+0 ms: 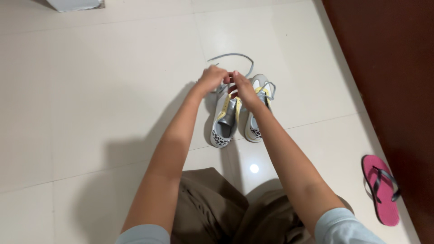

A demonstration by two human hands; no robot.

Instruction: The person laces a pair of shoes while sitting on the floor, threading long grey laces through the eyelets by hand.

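The grey shoelace point(233, 58) loops away from the grip and lies on the pale tiled floor point(90, 90). The left hand point(211, 77) and the right hand point(243, 88) meet over the left one of two grey-and-white sneakers with yellow stripes point(224, 122), fingers pinched together on the lace ends. The second sneaker point(258, 97) sits just beside the right hand. A pink flip-flop with a black strap point(380, 190) lies well apart, near the dark wooden door point(393, 68). A grey box corner point(74, 4) is cut off by the frame edge.

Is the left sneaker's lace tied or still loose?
Loose. The grey lace trails in an open loop on the floor tiles beyond the left sneaker, while the left hand and right hand pinch it.
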